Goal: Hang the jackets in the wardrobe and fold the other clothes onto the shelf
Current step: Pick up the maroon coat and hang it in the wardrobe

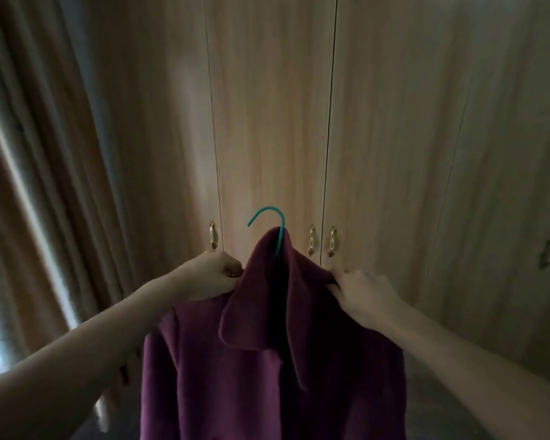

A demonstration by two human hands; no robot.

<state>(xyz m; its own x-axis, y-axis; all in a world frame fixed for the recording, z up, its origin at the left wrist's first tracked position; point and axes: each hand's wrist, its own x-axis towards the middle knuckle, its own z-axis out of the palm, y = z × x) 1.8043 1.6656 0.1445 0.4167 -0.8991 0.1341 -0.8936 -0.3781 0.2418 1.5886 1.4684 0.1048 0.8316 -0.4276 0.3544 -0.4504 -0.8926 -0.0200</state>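
Observation:
A dark purple jacket (pixel 267 360) hangs in front of me on a teal hanger (pixel 275 227), whose hook sticks up above the collar. My left hand (pixel 213 276) grips the jacket's left shoulder. The right shoulder is pinched in my right hand (pixel 359 293). The jacket is held up before the shut wooden wardrobe doors (pixel 273 122). The hanger's body is hidden inside the jacket.
Small brass handles (pixel 311 241) sit on the wardrobe doors at about hand height, one at the left (pixel 212 238) and another at the right (pixel 332 241). A brown curtain (pixel 38 185) hangs at the left, with bright window light at its lower edge.

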